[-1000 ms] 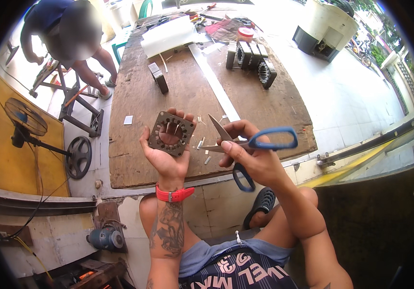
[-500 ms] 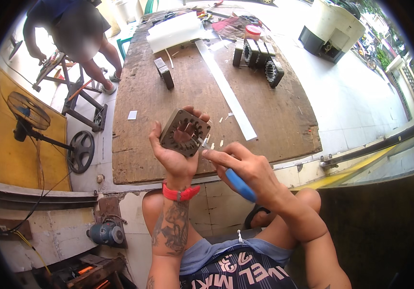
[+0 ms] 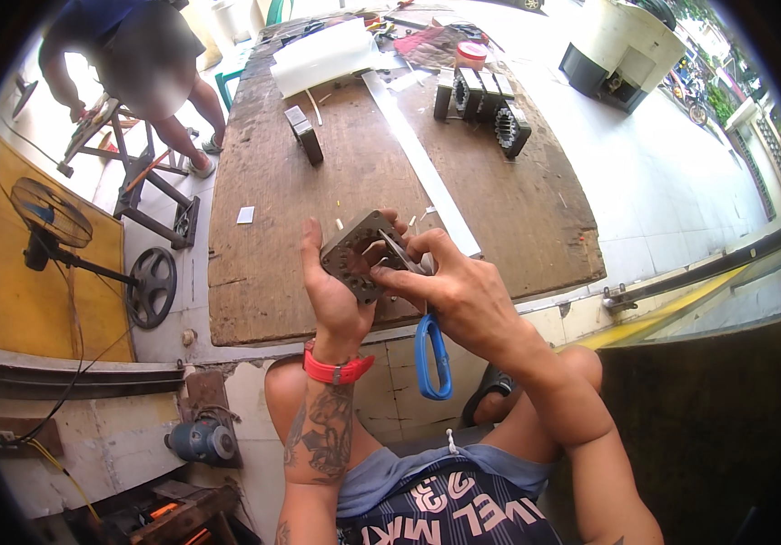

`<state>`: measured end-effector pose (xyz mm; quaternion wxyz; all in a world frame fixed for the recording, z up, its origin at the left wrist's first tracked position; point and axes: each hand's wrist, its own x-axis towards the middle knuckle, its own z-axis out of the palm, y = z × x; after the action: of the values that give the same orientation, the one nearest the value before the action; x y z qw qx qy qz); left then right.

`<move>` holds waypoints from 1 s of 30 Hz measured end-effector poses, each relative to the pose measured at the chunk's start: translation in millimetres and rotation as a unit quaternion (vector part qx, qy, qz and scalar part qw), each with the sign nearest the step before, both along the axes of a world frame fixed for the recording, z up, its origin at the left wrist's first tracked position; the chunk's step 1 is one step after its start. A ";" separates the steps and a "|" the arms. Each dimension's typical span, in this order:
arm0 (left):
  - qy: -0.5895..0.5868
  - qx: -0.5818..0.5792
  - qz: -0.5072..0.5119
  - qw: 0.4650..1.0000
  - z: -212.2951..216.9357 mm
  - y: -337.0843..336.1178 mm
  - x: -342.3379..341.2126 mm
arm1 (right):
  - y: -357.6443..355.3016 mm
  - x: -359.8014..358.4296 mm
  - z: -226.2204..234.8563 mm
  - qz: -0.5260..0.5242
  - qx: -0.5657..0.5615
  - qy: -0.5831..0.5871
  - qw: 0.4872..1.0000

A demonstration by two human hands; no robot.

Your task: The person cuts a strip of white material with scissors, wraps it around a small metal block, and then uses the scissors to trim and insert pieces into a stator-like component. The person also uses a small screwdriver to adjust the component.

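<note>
My left hand, palm up with a red band at the wrist, is wrapped round a square grey metal stator core with a toothed round opening. It is held tilted above the near edge of the wooden table. My right hand holds scissors with a blue handle; the handle loop hangs below the palm. Their metal blades lie by the core's right side, partly hidden by my fingers. Thumb and fingertips of that hand reach the core's opening; whether they pinch a small piece there I cannot tell.
Several more stator cores stand at the table's far right, and another metal block farther left. A long white strip, a white sheet and a red-lidded tub lie beyond. A fan and a person are at left.
My right hand has moved up and closer to the core, its fingertips now at the opening. The scissors' blue loop has swung down below the hand. The core has turned and tilted in my left hand.
</note>
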<state>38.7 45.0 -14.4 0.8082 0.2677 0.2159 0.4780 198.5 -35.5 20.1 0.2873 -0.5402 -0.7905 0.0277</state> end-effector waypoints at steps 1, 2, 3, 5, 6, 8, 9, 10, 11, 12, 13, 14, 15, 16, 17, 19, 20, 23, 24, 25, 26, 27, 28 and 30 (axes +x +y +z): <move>-0.001 0.006 -0.001 1.000 -0.3 -0.6 1.0 | 0.1 1.1 0.6 0.005 0.004 -0.006 1.000; 0.022 0.005 0.006 1.000 -0.7 -0.9 2.1 | 0.4 1.8 1.0 0.012 0.007 -0.009 1.000; 0.033 0.011 0.005 0.999 -1.1 -0.9 3.4 | 0.9 2.2 1.0 0.012 -0.003 -0.005 1.000; 0.061 0.026 0.016 0.998 -2.1 -0.6 5.2 | 2.3 2.4 0.0 0.008 -0.025 0.010 1.000; 0.078 0.035 0.029 0.996 -2.7 -0.2 5.6 | 2.9 1.5 -1.0 -0.007 -0.005 0.034 0.999; 0.091 0.038 0.043 0.994 -3.6 0.7 5.2 | 4.5 1.3 -2.5 -0.036 0.023 0.082 0.996; 0.087 0.033 0.044 0.995 -3.9 1.3 4.5 | 5.2 1.7 -2.8 -0.045 0.035 0.084 0.995; 0.080 0.031 0.045 0.995 -4.3 1.6 3.9 | 5.6 1.8 -2.9 -0.037 0.039 0.080 0.995; 0.065 0.025 0.047 0.997 -4.7 1.7 3.6 | 5.8 1.7 -2.6 -0.041 0.046 0.078 0.995; 0.046 0.022 0.047 0.998 -5.3 1.7 4.0 | 5.4 1.3 -2.0 -0.020 0.030 0.063 0.997; 0.028 0.020 0.047 0.998 -5.7 2.1 4.3 | 4.4 0.1 -1.1 -0.012 0.018 0.050 0.999; -0.009 0.009 0.053 0.999 -6.5 1.9 5.5 | 2.8 -1.9 -0.2 -0.004 0.005 0.038 0.999; -0.046 -0.002 0.058 0.997 -7.5 1.3 7.7 | 0.7 -4.3 0.9 -0.017 -0.013 0.094 0.995; -0.092 -0.008 0.056 0.994 -8.4 1.4 9.5 | -1.6 -6.6 2.0 -0.029 -0.031 0.150 0.988; -0.081 -0.018 0.073 0.994 -9.3 2.6 10.9 | -4.1 -8.4 3.0 -0.030 -0.052 0.188 0.980; -0.074 -0.025 0.098 0.992 -11.1 6.0 12.8 | -9.1 -7.9 5.3 -0.041 -0.045 0.173 0.983; -0.092 -0.021 0.098 0.991 -12.2 7.1 13.0 | -10.6 -6.7 6.1 -0.044 -0.036 0.161 0.985; -0.134 -0.017 0.101 0.986 -15.8 7.3 11.3 | -10.3 -3.8 5.5 0.001 -0.045 0.139 0.989; -0.147 -0.026 0.100 0.984 -16.9 7.1 10.3 | -9.4 -2.8 4.6 -0.004 -0.050 0.136 0.989; -0.161 -0.033 0.095 0.982 -17.6 6.9 9.4 | -8.3 -1.8 3.7 -0.011 -0.051 0.132 0.990; -0.155 -0.035 0.095 0.983 -18.2 6.9 8.7 | -7.6 -1.3 2.6 -0.013 -0.056 0.128 0.990; -0.151 -0.034 0.092 0.984 -18.5 6.8 7.9 | -7.6 -0.4 1.9 -0.021 -0.062 0.128 0.990; -0.142 -0.038 0.095 0.985 -18.6 6.5 7.5 | -7.5 -0.3 1.1 -0.023 -0.072 0.128 0.989; -0.126 -0.018 0.090 0.988 -18.0 6.3 7.3 | -7.2 -0.6 0.5 -0.019 -0.079 0.123 0.989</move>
<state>46.0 51.3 -32.4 0.7875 0.1700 0.1442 0.5746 197.9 -42.7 20.5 0.3397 -0.5689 -0.7337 0.1508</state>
